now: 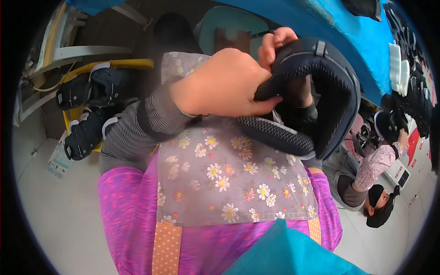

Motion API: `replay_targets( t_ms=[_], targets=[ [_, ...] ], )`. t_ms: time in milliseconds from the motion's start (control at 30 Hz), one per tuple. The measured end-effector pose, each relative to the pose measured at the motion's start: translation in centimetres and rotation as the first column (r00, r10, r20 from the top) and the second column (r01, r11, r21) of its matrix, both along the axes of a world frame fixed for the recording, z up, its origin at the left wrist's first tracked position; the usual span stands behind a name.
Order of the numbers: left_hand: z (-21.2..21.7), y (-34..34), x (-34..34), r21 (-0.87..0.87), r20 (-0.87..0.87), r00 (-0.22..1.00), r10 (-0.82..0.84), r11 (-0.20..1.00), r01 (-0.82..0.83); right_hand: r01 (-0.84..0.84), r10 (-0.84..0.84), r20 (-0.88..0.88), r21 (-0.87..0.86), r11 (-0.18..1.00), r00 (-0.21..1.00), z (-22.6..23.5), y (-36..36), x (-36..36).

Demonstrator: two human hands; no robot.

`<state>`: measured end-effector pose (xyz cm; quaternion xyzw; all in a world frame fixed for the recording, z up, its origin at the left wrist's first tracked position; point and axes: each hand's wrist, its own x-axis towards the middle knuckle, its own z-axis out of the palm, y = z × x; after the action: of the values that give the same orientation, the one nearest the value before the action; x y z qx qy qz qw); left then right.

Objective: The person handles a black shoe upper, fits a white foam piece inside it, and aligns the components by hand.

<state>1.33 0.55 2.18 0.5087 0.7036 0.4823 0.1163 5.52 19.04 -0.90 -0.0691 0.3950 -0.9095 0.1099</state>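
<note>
A dark shoe upper [341, 87] with a ribbed mesh lining and a small grey striped tab is held up over my lap, its padded collar and flap curving around an opening. My left hand [224, 85] pinches the near left edge of its lining between thumb and curled fingers. Behind it, my right hand [276, 43] grips the far side, fingers bent over the top edge; its palm is mostly hidden by the upper. A flowered grey apron [220, 176] covers my lap below.
To the left, a yellow crate [73, 68] holds several black shoe uppers [107, 85]. A blue-covered table [316, 30] runs along the far right, with stacked white pieces [398, 68]. A teal stool [250, 20] stands ahead. At right, a co-worker [355, 183] handles another black piece [389, 126].
</note>
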Motion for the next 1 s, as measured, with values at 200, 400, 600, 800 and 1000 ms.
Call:
replay_targets(
  t_ms=[200,400,600,800,1000],
  targets=[
    [-0.3,-0.1,0.0,0.003,0.229,0.973,-0.021,1.000,0.020,0.104,-0.129,0.026,0.452,0.886,0.991,2.9,1.3,0.8],
    [-0.7,0.9,0.6,0.044,0.103,0.994,0.036,0.998,-0.040,0.292,-0.284,-0.080,0.391,0.873,0.956,-0.3,0.7,0.3],
    [-1.1,1.2,0.5,-0.004,0.087,0.995,0.044,0.999,-0.043,0.435,-0.389,-0.208,0.563,0.702,0.897,0.4,0.6,0.7],
    [0.4,0.9,-0.1,-0.026,0.033,0.997,-0.071,0.997,0.071,0.276,-0.234,-0.169,0.307,0.911,0.958,1.9,1.9,-0.5],
    [0.5,1.7,0.2,0.306,0.112,0.981,-0.159,0.945,0.118,-0.016,0.027,0.056,-0.191,0.981,0.998,-0.8,-1.2,-0.1]
  ],
)
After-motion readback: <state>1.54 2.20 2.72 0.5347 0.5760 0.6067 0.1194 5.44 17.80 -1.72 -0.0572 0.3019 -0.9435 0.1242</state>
